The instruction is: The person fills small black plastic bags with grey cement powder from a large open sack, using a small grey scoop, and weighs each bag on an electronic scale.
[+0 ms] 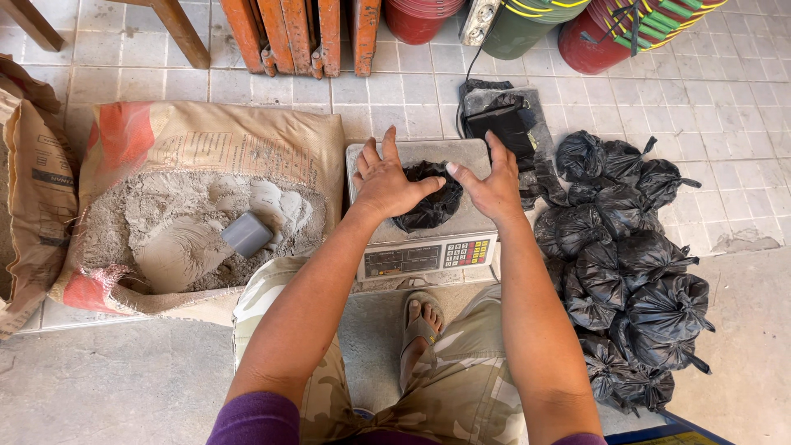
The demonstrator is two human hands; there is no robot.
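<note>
A small black plastic bag (430, 206) rests on the steel pan of a digital scale (416, 255) on the floor. My left hand (386, 181) lies over the bag's left side, fingers spread, thumb on the plastic. On the bag's right, my right hand (494, 185) touches its top edge with the thumb, the other fingers spread. Both hands touch the bag without closing around it.
An open sack of grey powder (177, 210) with a grey scoop (245, 234) lies at left. A pile of tied black bags (630, 276) sits at right. Behind the scale are a black pouch (504, 124), red and green buckets (610, 29) and orange wooden slats (301, 33).
</note>
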